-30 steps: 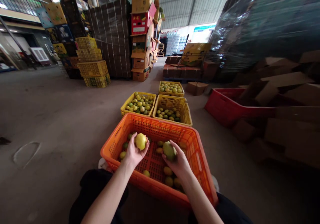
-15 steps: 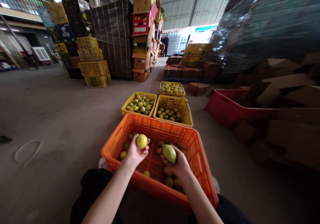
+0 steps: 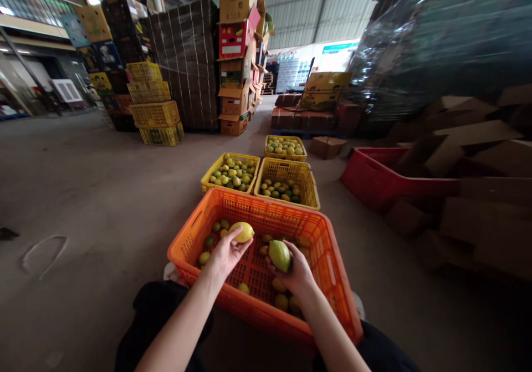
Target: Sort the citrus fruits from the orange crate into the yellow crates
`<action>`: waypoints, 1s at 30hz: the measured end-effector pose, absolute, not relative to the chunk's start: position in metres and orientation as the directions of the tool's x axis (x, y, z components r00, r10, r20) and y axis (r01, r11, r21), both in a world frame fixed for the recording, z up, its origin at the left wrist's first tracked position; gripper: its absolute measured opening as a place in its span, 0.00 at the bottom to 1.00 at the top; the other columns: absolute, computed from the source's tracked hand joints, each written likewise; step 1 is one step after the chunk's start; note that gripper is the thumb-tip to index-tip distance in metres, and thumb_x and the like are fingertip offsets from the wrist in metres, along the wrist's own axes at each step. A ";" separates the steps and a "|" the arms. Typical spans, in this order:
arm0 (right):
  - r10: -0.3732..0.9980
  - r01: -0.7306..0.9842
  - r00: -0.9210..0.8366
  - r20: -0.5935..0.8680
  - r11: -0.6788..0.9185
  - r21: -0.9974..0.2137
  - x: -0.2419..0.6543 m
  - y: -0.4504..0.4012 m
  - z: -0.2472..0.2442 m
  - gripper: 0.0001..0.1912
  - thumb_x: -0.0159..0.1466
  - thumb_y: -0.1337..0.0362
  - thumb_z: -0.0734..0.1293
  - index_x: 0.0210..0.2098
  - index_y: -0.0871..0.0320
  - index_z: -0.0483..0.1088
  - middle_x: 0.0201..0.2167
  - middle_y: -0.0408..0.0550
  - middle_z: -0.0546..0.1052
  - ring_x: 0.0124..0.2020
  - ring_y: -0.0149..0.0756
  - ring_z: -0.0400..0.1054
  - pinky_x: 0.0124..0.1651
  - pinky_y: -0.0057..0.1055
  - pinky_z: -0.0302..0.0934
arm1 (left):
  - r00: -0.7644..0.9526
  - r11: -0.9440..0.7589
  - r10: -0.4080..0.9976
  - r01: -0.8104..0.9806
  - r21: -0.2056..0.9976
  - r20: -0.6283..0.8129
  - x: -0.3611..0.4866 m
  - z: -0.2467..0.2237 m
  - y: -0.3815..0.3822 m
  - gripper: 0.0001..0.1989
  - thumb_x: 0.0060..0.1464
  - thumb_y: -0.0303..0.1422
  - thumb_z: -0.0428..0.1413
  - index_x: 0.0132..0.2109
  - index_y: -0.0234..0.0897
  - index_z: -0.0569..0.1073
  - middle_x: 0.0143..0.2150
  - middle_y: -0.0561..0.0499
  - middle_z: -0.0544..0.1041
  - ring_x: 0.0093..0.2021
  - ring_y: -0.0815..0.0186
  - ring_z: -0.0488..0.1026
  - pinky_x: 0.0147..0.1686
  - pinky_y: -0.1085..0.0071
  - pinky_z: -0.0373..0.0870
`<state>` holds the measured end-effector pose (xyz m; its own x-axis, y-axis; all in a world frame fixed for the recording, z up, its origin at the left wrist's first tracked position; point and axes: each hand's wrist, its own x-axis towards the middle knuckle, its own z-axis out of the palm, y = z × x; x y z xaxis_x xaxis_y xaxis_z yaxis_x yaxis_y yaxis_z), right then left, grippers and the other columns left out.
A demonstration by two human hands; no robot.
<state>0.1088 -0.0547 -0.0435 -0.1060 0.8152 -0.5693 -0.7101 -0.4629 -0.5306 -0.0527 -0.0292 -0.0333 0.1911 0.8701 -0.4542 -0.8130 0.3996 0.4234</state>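
Lower centre: left hand (image 3: 225, 254) pinches yellow oval fruit (image 3: 244, 232), now turned side-on, flank showing; right hand (image 3: 300, 272) cups green oval fruit (image 3: 279, 256).

Left fingers (image 3: 244, 246): yellow fruit (image 3: 244, 232); right fingers (image 3: 296, 254): green fruit (image 3: 279, 255).

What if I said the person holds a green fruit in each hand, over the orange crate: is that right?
Not quite: the left hand holds a yellow fruit, as the head view shows. The right hand does hold a green fruit, and both are over the orange crate.
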 end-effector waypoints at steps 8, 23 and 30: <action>0.807 -0.704 -0.101 -0.582 -0.471 -0.532 0.109 -0.053 -0.046 0.11 0.59 0.62 0.56 0.28 0.61 0.66 0.20 0.52 0.75 0.19 0.36 0.68 0.20 0.29 0.59 | 0.307 0.514 0.770 -0.818 0.259 -0.559 -0.056 -0.022 -0.031 0.13 0.48 0.37 0.58 0.33 0.29 0.70 0.25 0.46 0.74 0.26 0.67 0.73 0.19 0.79 0.71; 0.825 -0.716 -0.125 -0.551 -0.460 -0.526 0.109 -0.053 -0.055 0.08 0.57 0.63 0.58 0.28 0.60 0.66 0.20 0.51 0.74 0.18 0.36 0.67 0.18 0.28 0.57 | 0.403 0.591 0.738 -0.773 0.230 -0.541 -0.054 -0.028 -0.034 0.18 0.58 0.38 0.42 0.42 0.29 0.70 0.26 0.45 0.74 0.17 0.73 0.65 0.11 0.83 0.58; 0.810 -0.729 -0.091 -0.579 -0.450 -0.516 0.106 -0.054 -0.049 0.07 0.56 0.62 0.60 0.28 0.60 0.66 0.20 0.49 0.74 0.18 0.35 0.67 0.19 0.28 0.59 | 0.346 0.611 0.764 -0.660 0.437 -0.546 -0.047 -0.017 -0.038 0.19 0.54 0.44 0.48 0.39 0.31 0.71 0.25 0.47 0.74 0.13 0.75 0.63 0.09 0.82 0.55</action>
<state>0.1059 -0.0545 -0.0491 -0.0909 0.8102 -0.5791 -0.7289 -0.4503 -0.5157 -0.0469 -0.0381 -0.0172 0.3456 0.7635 -0.5455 -0.6598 0.6111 0.4373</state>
